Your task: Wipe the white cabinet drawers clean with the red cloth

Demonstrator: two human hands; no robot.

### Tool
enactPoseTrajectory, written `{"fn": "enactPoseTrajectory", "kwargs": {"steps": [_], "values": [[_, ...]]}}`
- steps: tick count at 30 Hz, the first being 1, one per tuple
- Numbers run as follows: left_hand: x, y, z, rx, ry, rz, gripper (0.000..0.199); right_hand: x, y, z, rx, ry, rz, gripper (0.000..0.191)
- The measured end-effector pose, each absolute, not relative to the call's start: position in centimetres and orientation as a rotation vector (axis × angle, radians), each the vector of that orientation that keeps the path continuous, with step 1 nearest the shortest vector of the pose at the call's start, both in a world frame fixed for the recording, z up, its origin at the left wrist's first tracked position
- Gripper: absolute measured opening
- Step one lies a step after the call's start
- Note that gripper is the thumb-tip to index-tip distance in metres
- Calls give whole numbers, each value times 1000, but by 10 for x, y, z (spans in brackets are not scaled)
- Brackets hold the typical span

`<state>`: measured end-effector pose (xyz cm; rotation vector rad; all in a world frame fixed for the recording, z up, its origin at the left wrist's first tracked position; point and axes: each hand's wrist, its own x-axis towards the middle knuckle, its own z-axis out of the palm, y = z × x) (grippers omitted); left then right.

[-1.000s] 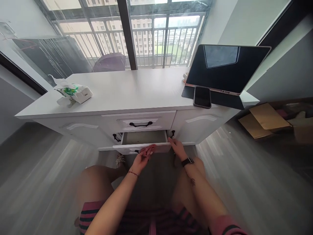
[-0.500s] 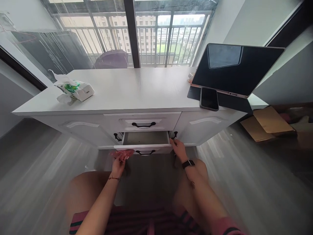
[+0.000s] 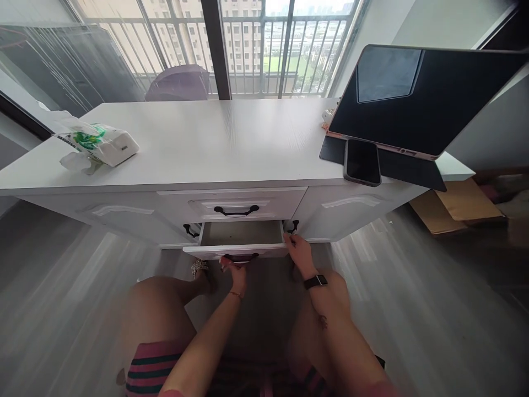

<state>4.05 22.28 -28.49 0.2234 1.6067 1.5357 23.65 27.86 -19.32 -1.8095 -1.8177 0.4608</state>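
Observation:
The lower drawer (image 3: 243,232) of a white cabinet (image 3: 185,149) is pulled out, and its inside shows a pale bottom. My left hand (image 3: 236,275) is closed on a reddish cloth (image 3: 225,261), mostly hidden by the hand, against the drawer front by its black handle (image 3: 248,257). At the drawer's right front corner, my right hand (image 3: 300,253) has its fingers pressed on the edge. Above, the upper drawer (image 3: 264,204) is closed.
On the cabinet top, a tissue pack (image 3: 105,144) lies at the left. A tablet (image 3: 417,99) on a dark stand and a phone (image 3: 362,162) are at the right. A cardboard box (image 3: 458,207) sits on the floor at the right.
My left hand has moved right with the reddish cloth, from the drawer front's left end to its handle. My right hand stays at the right corner. The view has shifted slightly.

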Motion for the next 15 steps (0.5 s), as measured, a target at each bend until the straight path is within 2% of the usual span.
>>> {"fn": "enactPoseTrajectory", "kwargs": {"steps": [7, 15], "values": [[122, 231, -284, 64, 1229, 1427, 36, 229, 276, -179, -1786, -2089, 145, 41], [158, 241, -282, 70, 1073, 1294, 30, 229, 273, -179, -1836, -2111, 131, 37]]}}
